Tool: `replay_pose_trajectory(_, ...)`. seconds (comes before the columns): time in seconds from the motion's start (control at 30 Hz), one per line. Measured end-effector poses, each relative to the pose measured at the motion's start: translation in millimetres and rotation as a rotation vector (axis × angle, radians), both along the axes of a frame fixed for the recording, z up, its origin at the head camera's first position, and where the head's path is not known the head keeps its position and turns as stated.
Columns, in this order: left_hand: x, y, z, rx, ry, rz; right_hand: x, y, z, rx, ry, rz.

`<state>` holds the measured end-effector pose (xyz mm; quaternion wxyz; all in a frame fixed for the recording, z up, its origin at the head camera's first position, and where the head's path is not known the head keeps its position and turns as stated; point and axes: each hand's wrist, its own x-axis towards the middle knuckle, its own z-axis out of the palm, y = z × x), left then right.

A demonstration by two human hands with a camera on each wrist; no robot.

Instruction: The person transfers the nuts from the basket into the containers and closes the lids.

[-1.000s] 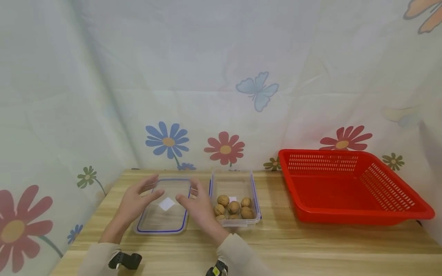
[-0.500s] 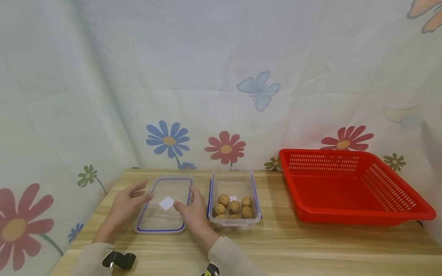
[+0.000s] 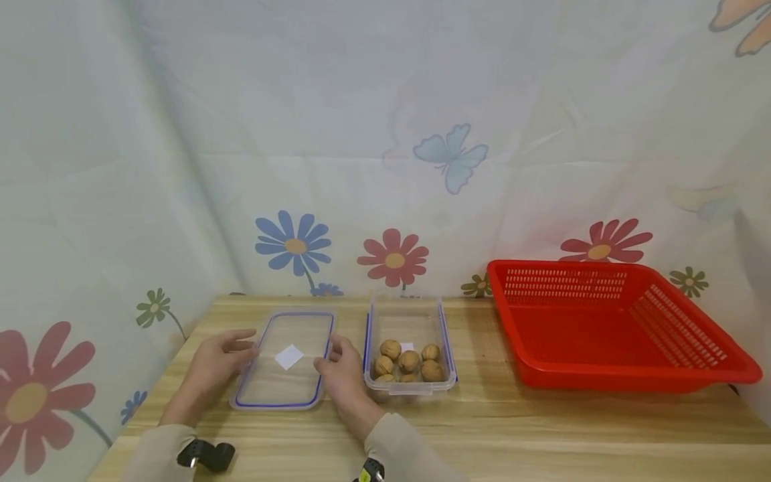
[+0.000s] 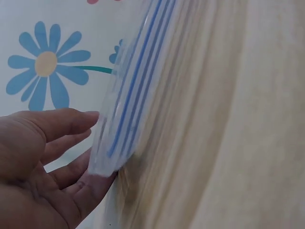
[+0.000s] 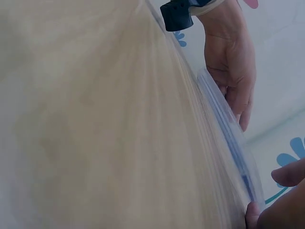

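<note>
A clear plastic lid [image 3: 274, 385] with a blue seal and a white label lies at the left of the table. At its left edge my left hand [image 3: 217, 361] holds the rim, thumb above and fingers below, as the left wrist view shows. My right hand [image 3: 345, 375] is at the opposite edge. In the right wrist view a fingertip [image 5: 252, 213] touches the lid's edge while the thumb [image 5: 289, 173] stands apart from it. To the right, a clear container [image 3: 403, 325] holds several walnuts [image 3: 409, 361] near its front.
A large red plastic basket [image 3: 566, 335] with slotted walls stands at the right of the wooden table [image 3: 482, 428]. Close behind the table hangs a white curtain [image 3: 337, 134] printed with flowers and butterflies.
Both hands have come down from above the lid and spread to its two side edges. The lid has shifted slightly left and toward me. Container, walnuts and basket have stayed in place.
</note>
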<state>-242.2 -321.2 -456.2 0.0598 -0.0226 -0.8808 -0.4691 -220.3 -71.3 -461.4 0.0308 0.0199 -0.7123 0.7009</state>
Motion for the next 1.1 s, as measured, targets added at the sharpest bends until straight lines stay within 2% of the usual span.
replay_pose_trajectory(0.1,0.0,-2,-0.6,-0.031,0.004,0.028,1.5,-2,-1.8,0.027,0.009,-0.005)
replay_pose_trajectory(0.27,-0.7,-9,0.6,-0.041,-0.035,0.077,3.8,-5,-3.7,0.044,0.042,-0.016)
replay_pose_trajectory(0.43,1.8,-18,8.4,-0.079,-0.064,0.081,6.3,-7,-1.6,0.037,0.053,0.004)
replay_pose_trajectory(0.53,3.4,-22,16.3,-0.098,-0.03,0.063,8.1,-7,2.0,0.026,0.05,0.025)
replay_pose_trajectory(0.77,10.0,-23,32.7,-0.024,0.019,0.04,8.2,1,17.4,0.027,0.109,0.069)
replay_pose_trajectory(1.1,15.9,-10,53.8,-0.018,0.019,0.045,4.6,21,44.7,0.055,0.131,0.114)
